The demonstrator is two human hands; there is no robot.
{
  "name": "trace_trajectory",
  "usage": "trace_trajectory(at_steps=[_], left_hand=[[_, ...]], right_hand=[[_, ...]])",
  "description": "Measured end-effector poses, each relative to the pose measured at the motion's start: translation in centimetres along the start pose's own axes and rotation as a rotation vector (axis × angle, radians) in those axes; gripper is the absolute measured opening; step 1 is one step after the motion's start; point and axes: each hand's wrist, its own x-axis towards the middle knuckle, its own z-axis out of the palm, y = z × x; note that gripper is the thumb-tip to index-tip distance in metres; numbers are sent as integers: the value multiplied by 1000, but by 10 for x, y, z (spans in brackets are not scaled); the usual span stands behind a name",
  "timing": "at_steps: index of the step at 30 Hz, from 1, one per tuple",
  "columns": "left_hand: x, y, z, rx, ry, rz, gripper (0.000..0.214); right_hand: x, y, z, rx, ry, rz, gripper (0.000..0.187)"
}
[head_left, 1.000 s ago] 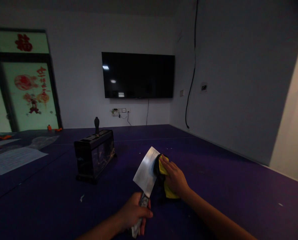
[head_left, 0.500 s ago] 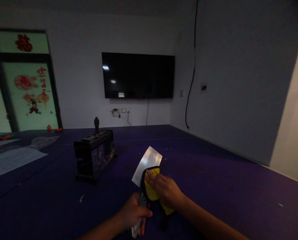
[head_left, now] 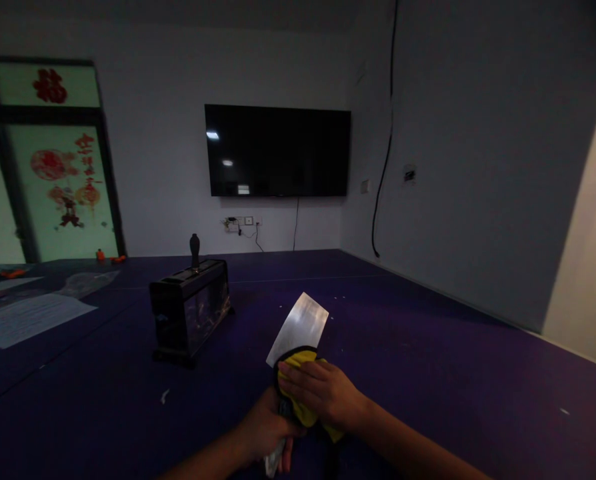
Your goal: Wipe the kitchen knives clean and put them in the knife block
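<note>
My left hand [head_left: 265,430] is wrapped round the handle of a cleaver [head_left: 302,325], whose broad metal blade points up and away from me. A yellow cloth with a dark edge [head_left: 303,410] is in my right hand [head_left: 328,395], its fingers pressing it against the lower part of the blade, near the handle. The cloth and fingers hide that part of the blade and the top of the handle. To the left of the cleaver stands a black knife block [head_left: 188,310] with clear sides and one dark handle [head_left: 195,252] sticking up from its top.
The dark purple tabletop [head_left: 403,373] carries small white scraps. At the left lie a printed sheet [head_left: 33,319], clear plastic [head_left: 88,283] and small orange items [head_left: 111,257]. A television [head_left: 278,152] hangs on the far wall, and a black cable [head_left: 385,160] runs down near the corner.
My right hand and the cloth have slid down the blade toward the handle, so more of the blade shows. The left hand keeps its hold on the cleaver.
</note>
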Motion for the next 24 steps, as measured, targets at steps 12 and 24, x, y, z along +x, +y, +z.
trace_trajectory(at_steps=[12, 24], left_hand=[[-2, -3, -4, 41, -59, -3, 42], [3, -7, -5, 41, -51, -15, 38]], right_hand=[[-8, 15, 8, 10, 51, 167, 39], [-9, 14, 10, -4, 34, 174, 41]])
